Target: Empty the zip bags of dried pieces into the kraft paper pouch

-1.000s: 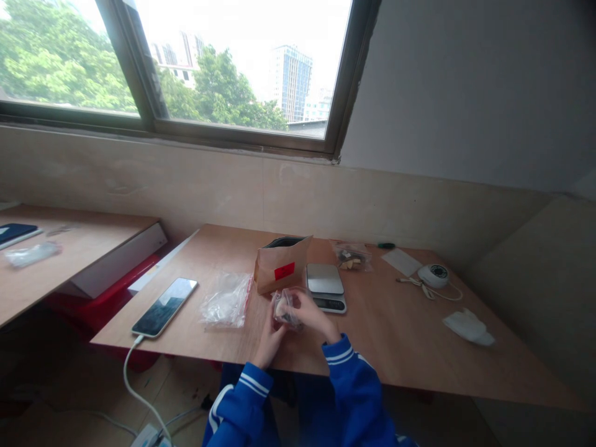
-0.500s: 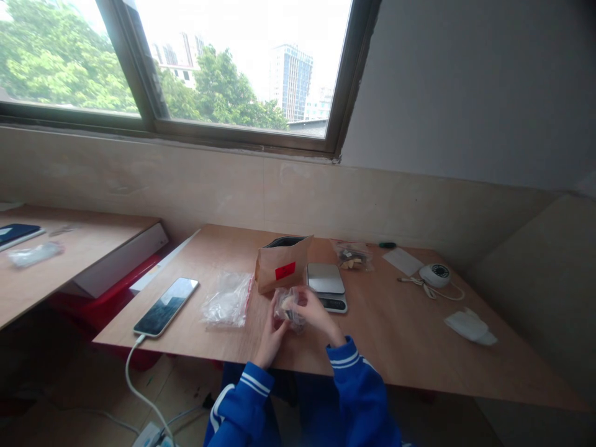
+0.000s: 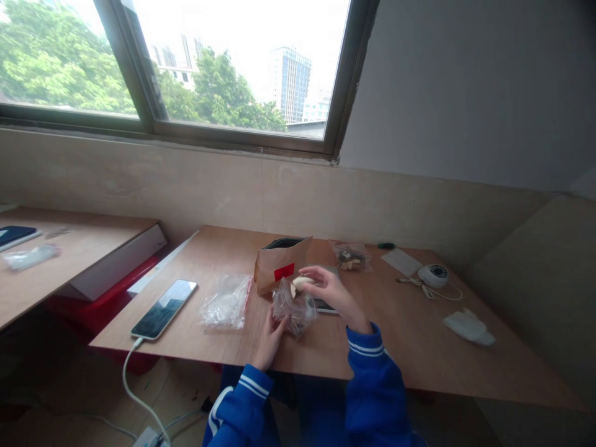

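My left hand (image 3: 273,332) is closed on the side of a clear zip bag (image 3: 292,310) with small dark and pale bits inside. Just above the bag's mouth, my right hand (image 3: 331,290) pinches a cream-coloured, curved piece (image 3: 303,283) between thumb and fingers; its exact kind is unclear. Behind the bag stands an open brown paper pouch (image 3: 274,267) with a red label. A flat kitchen scale (image 3: 327,307) lies partly hidden under my right hand.
Left on the table (image 3: 372,354) are a phone (image 3: 164,309) on a cable and several empty-looking plastic bags (image 3: 226,302). Toward the back right lie a filled zip bag (image 3: 351,256), a green-handled tool (image 3: 386,246), a white dome camera (image 3: 433,275) and crumpled white material (image 3: 469,326).
My right hand has moved up and to the right out of the zip bag, with the cream-coloured piece in its fingers. My left hand stays on the bag.
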Tool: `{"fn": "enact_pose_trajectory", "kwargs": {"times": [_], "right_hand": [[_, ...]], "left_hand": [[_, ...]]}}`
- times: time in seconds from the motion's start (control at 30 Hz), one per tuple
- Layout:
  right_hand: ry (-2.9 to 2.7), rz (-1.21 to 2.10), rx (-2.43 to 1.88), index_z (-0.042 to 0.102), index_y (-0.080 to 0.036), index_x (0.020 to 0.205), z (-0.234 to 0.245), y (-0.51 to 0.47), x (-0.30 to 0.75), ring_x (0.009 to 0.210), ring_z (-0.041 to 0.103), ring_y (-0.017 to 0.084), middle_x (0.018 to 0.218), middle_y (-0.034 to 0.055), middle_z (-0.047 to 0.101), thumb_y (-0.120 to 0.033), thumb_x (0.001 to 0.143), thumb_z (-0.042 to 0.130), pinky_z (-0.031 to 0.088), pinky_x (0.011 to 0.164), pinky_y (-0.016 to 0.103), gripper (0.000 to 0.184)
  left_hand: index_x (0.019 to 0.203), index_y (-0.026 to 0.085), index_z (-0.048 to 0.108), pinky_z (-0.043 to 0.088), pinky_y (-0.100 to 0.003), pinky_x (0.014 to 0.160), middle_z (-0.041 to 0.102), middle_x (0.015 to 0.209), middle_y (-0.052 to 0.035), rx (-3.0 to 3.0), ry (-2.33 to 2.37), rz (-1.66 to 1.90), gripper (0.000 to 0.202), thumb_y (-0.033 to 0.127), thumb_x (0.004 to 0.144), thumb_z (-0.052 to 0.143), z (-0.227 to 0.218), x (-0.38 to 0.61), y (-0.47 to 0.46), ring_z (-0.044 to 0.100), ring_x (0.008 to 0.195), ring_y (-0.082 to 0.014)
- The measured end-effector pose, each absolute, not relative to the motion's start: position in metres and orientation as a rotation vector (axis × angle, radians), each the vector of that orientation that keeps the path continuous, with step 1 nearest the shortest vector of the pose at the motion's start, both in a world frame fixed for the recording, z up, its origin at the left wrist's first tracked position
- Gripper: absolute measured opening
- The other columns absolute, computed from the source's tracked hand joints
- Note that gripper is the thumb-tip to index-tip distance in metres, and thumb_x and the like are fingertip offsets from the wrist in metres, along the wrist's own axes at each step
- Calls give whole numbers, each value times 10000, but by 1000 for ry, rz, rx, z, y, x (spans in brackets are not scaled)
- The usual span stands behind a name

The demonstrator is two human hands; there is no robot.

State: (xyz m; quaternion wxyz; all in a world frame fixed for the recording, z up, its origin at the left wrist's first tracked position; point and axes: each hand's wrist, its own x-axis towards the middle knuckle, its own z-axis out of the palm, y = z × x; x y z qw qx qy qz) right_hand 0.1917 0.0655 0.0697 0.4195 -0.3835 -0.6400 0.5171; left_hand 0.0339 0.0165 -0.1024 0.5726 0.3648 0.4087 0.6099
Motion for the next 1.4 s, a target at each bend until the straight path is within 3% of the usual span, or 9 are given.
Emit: {"fn": "enact_pose_trajectory", "kwargs": {"times": [0.17, 0.4, 0.53, 0.67, 0.83, 1.0, 1.13, 1.3, 1.4], "right_hand": [[-1487, 947, -743, 589, -203, 1086, 105, 99, 167, 1024, 633, 183, 1110, 73, 662, -333, 756, 689, 505, 918, 322, 369], [-1681, 537, -783, 588, -207, 1100, 92, 132, 139, 1017, 621, 172, 1115, 53, 657, -190, 788, 606, 484, 926, 312, 313], [-1851, 466, -811, 627, -219, 1065, 86, 129, 140, 1026, 618, 168, 1082, 45, 672, -169, 837, 538, 474, 939, 308, 250], [-1945, 427, -774, 665, -218, 1056, 82, 128, 143, 1170, 552, 173, 1188, 63, 645, -180, 892, 465, 397, 1049, 345, 261], [-1948, 487, -740, 625, -226, 1169, 83, 124, 146, 1182, 549, 184, 1220, 67, 636, -195, 895, 458, 382, 1065, 376, 322], [-1606, 517, -770, 662, -215, 1009, 80, 106, 161, 1059, 598, 182, 1082, 55, 670, -195, 885, 440, 440, 983, 356, 254], [-1495, 853, -874, 658, -191, 880, 50, 88, 183, 812, 647, 169, 850, 34, 688, -200, 849, 461, 518, 789, 311, 199], [-1854, 1173, -1085, 706, -176, 901, 5, 72, 198, 867, 654, 207, 916, 63, 720, -227, 825, 499, 505, 816, 346, 226], [-1830, 1265, -1147, 724, -178, 907, -9, 68, 199, 862, 665, 244, 933, 76, 730, -263, 777, 597, 510, 799, 373, 200]], "left_hand": [[1398, 226, 339, 394, -464, 1049, 609, 1268, -114, 837, 946, 1409, 737, 409, 770, 679, -100, 34, 15, 548, 1200, -291], [1384, 239, 365, 432, -462, 1017, 622, 1250, -110, 801, 942, 1385, 739, 391, 749, 709, -100, 32, 16, 559, 1187, -302], [1397, 238, 345, 435, -444, 1014, 618, 1257, -108, 781, 952, 1387, 768, 386, 741, 716, -99, 32, 16, 557, 1190, -295], [1402, 233, 338, 426, -434, 1020, 621, 1251, -110, 773, 934, 1387, 772, 388, 744, 712, -99, 33, 16, 564, 1181, -286], [1374, 218, 372, 421, -436, 1022, 639, 1219, -109, 773, 928, 1388, 732, 386, 746, 708, -97, 34, 15, 568, 1173, -284], [1366, 225, 383, 427, -435, 1017, 644, 1208, -104, 780, 928, 1421, 706, 371, 753, 702, -99, 33, 14, 576, 1162, -277], [1425, 246, 296, 413, -438, 1036, 642, 1204, -101, 813, 894, 1433, 818, 347, 734, 723, -96, 34, 12, 572, 1165, -271], [1459, 303, 193, 417, -450, 1039, 581, 1276, -89, 874, 826, 1429, 947, 276, 698, 756, -89, 35, 12, 545, 1196, -272], [1413, 273, 312, 448, -453, 1008, 608, 1220, -88, 904, 831, 1427, 863, 266, 680, 768, -91, 35, 13, 584, 1135, -263]]}}
